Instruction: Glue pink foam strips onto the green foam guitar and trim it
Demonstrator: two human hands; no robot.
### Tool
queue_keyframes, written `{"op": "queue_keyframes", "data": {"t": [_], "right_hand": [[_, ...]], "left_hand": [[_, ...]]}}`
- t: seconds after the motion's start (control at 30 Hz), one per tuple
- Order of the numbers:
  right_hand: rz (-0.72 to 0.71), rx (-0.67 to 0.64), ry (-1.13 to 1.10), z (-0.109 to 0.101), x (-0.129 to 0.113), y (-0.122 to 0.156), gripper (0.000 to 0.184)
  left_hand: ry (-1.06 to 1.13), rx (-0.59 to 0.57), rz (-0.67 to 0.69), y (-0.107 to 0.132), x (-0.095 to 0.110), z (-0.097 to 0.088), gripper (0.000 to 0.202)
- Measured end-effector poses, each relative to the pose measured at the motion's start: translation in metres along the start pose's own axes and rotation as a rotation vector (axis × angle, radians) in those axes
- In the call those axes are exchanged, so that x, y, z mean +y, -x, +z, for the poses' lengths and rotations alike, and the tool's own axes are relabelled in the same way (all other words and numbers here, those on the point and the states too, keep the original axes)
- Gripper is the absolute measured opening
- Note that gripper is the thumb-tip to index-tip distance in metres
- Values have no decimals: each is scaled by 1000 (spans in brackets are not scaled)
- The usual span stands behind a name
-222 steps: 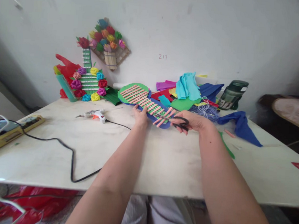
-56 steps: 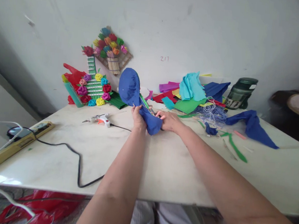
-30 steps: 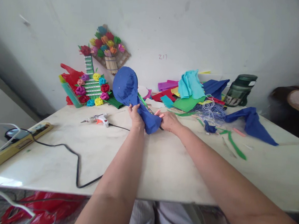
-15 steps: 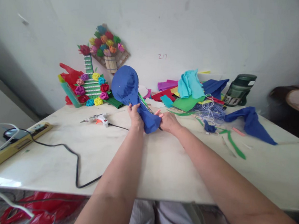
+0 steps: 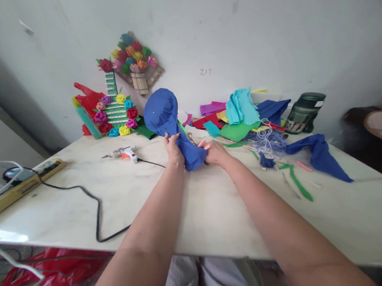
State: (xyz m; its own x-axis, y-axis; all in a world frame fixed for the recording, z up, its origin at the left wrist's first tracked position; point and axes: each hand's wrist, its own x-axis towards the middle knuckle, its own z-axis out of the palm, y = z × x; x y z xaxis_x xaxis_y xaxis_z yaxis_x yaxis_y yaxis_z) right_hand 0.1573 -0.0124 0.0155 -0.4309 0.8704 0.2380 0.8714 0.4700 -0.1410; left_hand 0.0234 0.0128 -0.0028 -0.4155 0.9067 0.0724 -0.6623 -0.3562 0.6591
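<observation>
A paddle-shaped craft piece with a blue paper back (image 5: 163,112) stands tilted up above the white table (image 5: 206,206), its blue side toward me. My left hand (image 5: 174,149) grips its narrow lower part, fingers closed. My right hand (image 5: 214,152) is closed at the piece's right edge, where pink strip ends and a dark tool tip show; the tool itself is mostly hidden behind the blue paper.
A glue gun (image 5: 124,152) lies left of my hands, its black cord (image 5: 96,206) running to a power strip (image 5: 18,186). Paper-flower crafts (image 5: 114,110) lean on the wall. Coloured paper scraps (image 5: 242,116), blue yarn (image 5: 267,142), a dark green bottle (image 5: 301,112) and blue paper (image 5: 318,155) lie right.
Over seven seconds the piece was turned from lying flat, woven side up, to standing with its blue back facing me. In the last second the hands barely moved.
</observation>
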Motion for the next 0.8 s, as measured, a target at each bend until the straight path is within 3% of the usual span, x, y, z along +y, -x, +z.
{"op": "queue_keyframes", "data": {"t": [0.43,0.8], "right_hand": [[-38,83,3,6,-2,3,31],[13,70,33,3,0,4,31]], "left_hand": [[29,13,-10,1,0,-1,46],[40,7,-17,2,3,0,50]]}}
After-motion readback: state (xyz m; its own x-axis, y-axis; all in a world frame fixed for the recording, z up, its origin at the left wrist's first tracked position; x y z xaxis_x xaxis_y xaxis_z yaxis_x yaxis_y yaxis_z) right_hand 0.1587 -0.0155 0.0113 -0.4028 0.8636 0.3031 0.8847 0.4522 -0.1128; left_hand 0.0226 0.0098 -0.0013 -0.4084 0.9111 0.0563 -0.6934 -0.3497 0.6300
